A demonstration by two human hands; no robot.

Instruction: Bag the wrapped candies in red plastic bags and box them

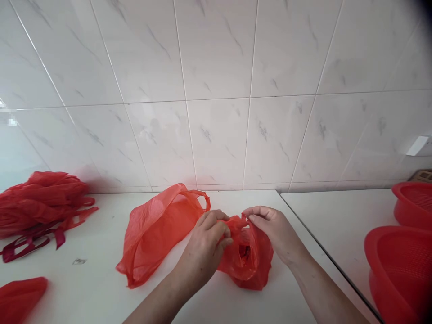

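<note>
A crumpled red plastic bag [263, 261] stands on the white tabletop between my two hands, its mouth partly open and facing me. My left hand [207, 245] is closed on the bag's left edge, fingers curled. With thumb and forefinger, my right hand [268, 222] pinches the upper right edge. What lies inside the bag is too dark to make out. Just left of my left hand, a second red plastic bag [158, 238] lies on its side, mouth open, one handle loop sticking up at its right end.
A heap of red plastic bags [43, 202] lies at the far left, with another red piece [23, 297] at the lower left. Red plastic baskets [384, 252] stand on the right beyond a seam in the tabletop [334, 261]. Behind is a tiled wall [219, 139] with a white socket [420, 146].
</note>
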